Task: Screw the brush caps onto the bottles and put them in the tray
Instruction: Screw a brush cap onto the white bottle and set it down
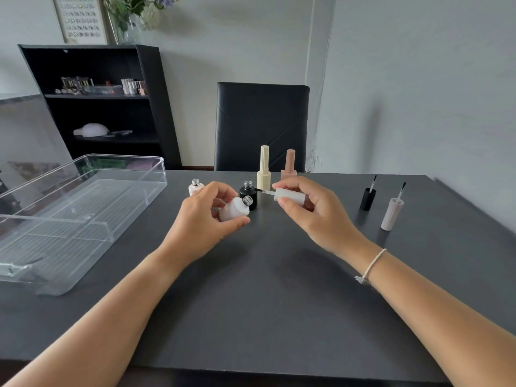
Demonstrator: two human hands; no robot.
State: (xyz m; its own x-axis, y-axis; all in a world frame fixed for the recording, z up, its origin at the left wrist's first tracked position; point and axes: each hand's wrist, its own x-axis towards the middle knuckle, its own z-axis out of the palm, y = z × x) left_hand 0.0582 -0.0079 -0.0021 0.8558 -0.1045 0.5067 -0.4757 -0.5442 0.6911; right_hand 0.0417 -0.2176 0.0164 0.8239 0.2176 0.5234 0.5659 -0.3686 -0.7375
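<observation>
Where the matte dark-grey tabletop [279, 289] meets the pale wall, a black padded chair [262, 124] stands at twelve o'clock, and a black open shelf unit [97, 101] fills the corner at ten o'clock with a glass vase of flowers [125, 20] on top. At nine o'clock on the table lies a clear rectangular plastic tray [83, 208] with a ribbed floor and rounded corners, nothing in it

Near the middle, the left hand [206, 219] curls its fingers and thumb round a frosted white round bottle [233, 209], tilted so its bare threaded neck points toward two o'clock. The right hand [307, 210] pinches a smooth white cylindrical brush cap [290, 195] between thumb and fingers, held sideways with its brush tip aimed at nine o'clock, just short of the bottle's neck, the two not yet joined

Behind the hands, partly hidden by them, stand a small pale-pink uncapped bottle [195, 187] and a glossy black uncapped bottle [248, 192]. Further back at twelve o'clock a capped cream ribbed bottle [264, 170] and a capped dusty-pink bottle [289, 164] stand upright, side by side. At three o'clock a short black brush cap [367, 198] and a pale fluted brush cap [391, 213] stand on end, bristles up, near each other but apart
</observation>
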